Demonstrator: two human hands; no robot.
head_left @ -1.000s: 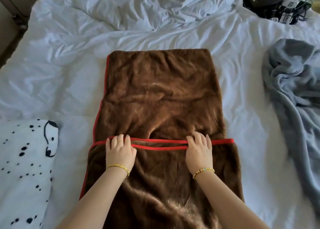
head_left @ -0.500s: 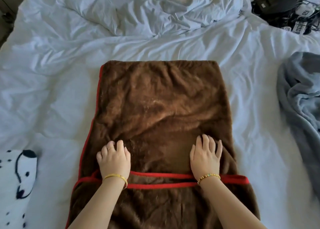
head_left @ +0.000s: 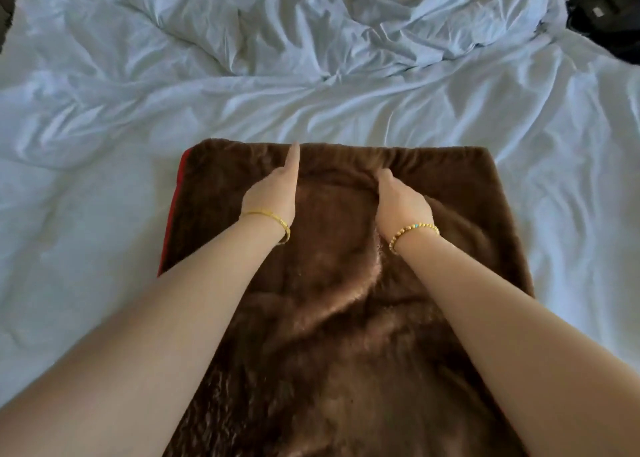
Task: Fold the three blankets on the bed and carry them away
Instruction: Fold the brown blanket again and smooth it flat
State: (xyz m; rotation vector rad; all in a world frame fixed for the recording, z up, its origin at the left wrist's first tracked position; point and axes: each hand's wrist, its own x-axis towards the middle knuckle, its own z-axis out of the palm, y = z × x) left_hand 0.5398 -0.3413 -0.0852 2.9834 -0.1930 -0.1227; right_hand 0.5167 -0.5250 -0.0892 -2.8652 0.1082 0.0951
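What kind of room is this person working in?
Most likely a bedroom: a wide bed with a rumpled white sheet, a bunched white duvet at the far side, and a brown blanket spread out under both hands.

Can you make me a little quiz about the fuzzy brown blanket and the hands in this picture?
1. True or false: the brown blanket lies on white bedding.
2. What colour is the trim along the blanket's left edge? A) red B) green C) yellow
3. Fill in: each wrist wears a ____.

Key
1. True.
2. A: a red strip shows there.
3. Bracelet: a thin gold one by the left hand, whose fingers point straight toward the far edge, and a beaded one by the right hand, which presses into the fur.
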